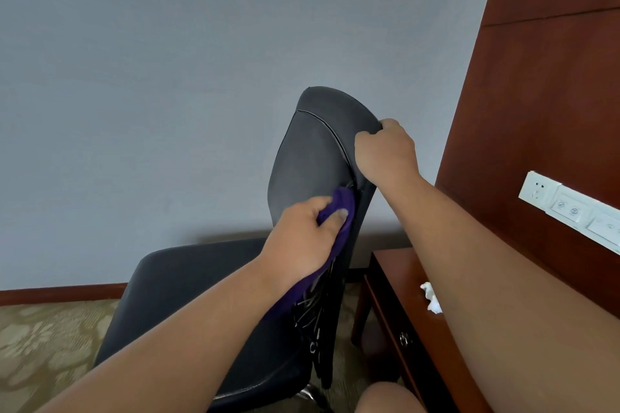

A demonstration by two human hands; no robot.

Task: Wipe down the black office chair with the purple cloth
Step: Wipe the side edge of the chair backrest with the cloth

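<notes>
The black office chair (312, 157) stands in the middle of the view, its backrest rising toward the grey wall and its seat low at the left. My left hand (302, 238) holds the purple cloth (342, 208) against the lower part of the backrest, thumb on top of the fabric; more cloth trails down under my wrist. My right hand (385, 151) grips the right upper edge of the backrest, fingers curled over it.
A dark wooden desk (396, 278) stands right of the chair, with a crumpled white tissue (431, 298) on it. A wood wall panel carries a white socket strip (567, 208). Patterned carpet (43, 339) covers the floor at the left. My knee (385, 399) shows at the bottom.
</notes>
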